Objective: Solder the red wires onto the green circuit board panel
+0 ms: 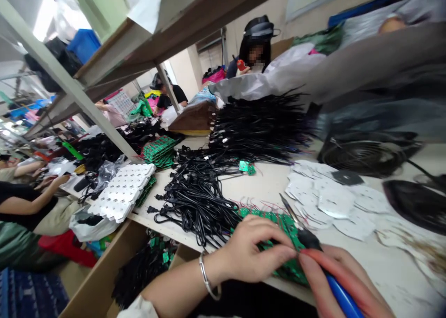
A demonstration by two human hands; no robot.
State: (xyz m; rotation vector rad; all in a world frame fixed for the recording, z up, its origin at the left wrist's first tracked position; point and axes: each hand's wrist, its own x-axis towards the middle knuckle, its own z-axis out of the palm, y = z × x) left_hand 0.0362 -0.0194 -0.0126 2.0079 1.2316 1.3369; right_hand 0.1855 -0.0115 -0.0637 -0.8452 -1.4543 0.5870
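My right hand point(343, 271) is wrapped around a blue-handled soldering iron with a black grip point(310, 241), its slim metal tip pointing away from me, near the green circuit boards fringed with thin red wires point(287, 223) on the white tabletop point(386, 262). Over those boards, my left hand point(252, 248) has thumb and forefinger together (whether they pinch anything, I cannot tell), near a heap of glossy black cables point(198, 197).

Lettering, labels and brands: none legible. Numbers and signs: likewise none that can be read.
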